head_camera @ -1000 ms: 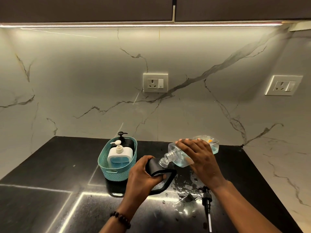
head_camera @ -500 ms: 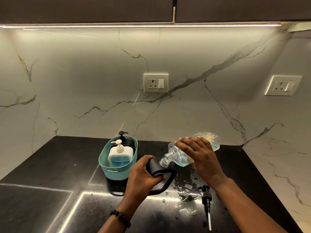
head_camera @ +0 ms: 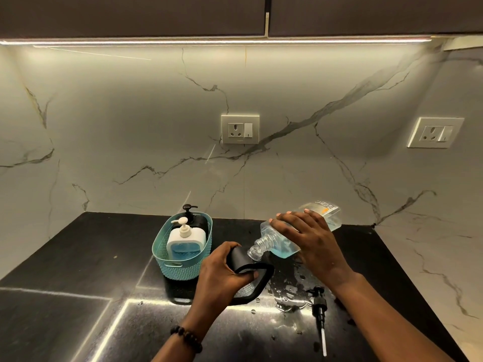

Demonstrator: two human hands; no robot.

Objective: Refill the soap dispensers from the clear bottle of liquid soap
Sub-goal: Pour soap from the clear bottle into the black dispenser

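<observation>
Clear bottle (head_camera: 283,244) base raised, right hand (head_camera: 311,240) gripping, neck pointing down-left.

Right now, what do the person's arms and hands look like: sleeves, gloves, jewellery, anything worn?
Both forearms are bare as far as the frame shows, with no sleeves in view. The left hand and right hand wear no gloves, and no rings are visible. The only thing worn is a bracelet of round dark beads on the left wrist. The right wrist carries nothing, no watch or band.
</observation>
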